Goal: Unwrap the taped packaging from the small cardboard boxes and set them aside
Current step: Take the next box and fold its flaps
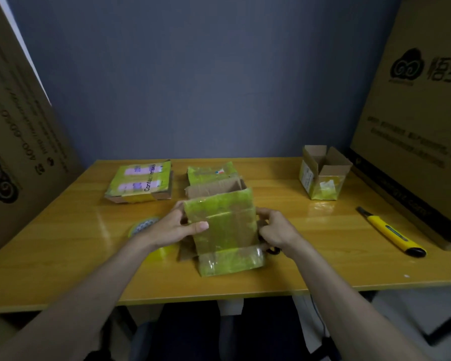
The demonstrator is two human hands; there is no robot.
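While both hands are on it, the box sits mid-table near the front edge, directly between them, long axis running away from the person. Left hand grips the left side, thumb laid across the taped top face; right hand curls round the right side, fingers partly hidden behind it. Neither is nearer, so the hold is symmetric.

Box look: brown cardboard wrapped in glossy yellow-green tape, far flaps open and showing bare board, a taped flap folded down toward the person at the near end. My read: tape is partly off and the next peel probably starts at that near flap.

Flattened taped box lies far left, open small box far right, utility knife right of the right hand, tape roll just left of the left wrist.
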